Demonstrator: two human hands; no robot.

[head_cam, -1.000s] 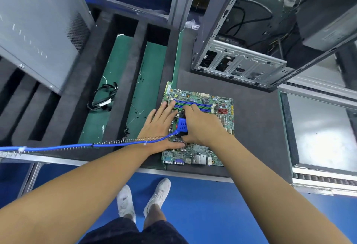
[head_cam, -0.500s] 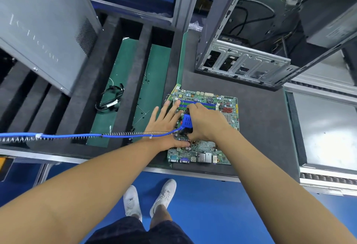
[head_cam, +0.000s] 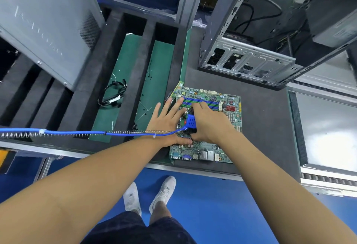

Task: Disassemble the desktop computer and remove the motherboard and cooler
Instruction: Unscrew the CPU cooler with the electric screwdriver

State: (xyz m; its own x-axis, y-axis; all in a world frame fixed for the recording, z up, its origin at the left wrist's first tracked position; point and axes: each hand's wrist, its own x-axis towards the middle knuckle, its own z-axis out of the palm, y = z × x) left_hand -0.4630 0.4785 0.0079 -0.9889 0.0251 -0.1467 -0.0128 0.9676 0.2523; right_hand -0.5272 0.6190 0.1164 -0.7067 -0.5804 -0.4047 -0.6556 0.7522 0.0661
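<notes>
The green rectangular motherboard (head_cam: 230, 115) lies flat on the dark grey mat of the desk (head_cam: 266, 128). It is already out of the open grey steel computer case (head_cam: 251, 62), which stands beyond the board's far edge and off to the right. The board's row of silver and blue ports faces the person, so it runs away from the body, with the blue and green memory slots (head_cam: 202, 103) lying crosswise near its far end. Both hands meet over the board's middle. The left hand (head_cam: 166, 120) is released, fingers straight and spread, its palm pressing flat on the board's left half to steady it. The right hand (head_cam: 210, 124) is clasped around the blue plastic-bodied power screwdriver (head_cam: 191, 122), which stands close to upright over the board's centre. The tool's blue cable in a wire spring sleeve (head_cam: 77, 132) trails off past the board's left edge. The cooler is probably under the two hands, since that patch of the board is hidden. The coming move turns on the vertical line: the tip must sit square on a screw directly below the right hand, the nearer one, while the left resists the twist.
</notes>
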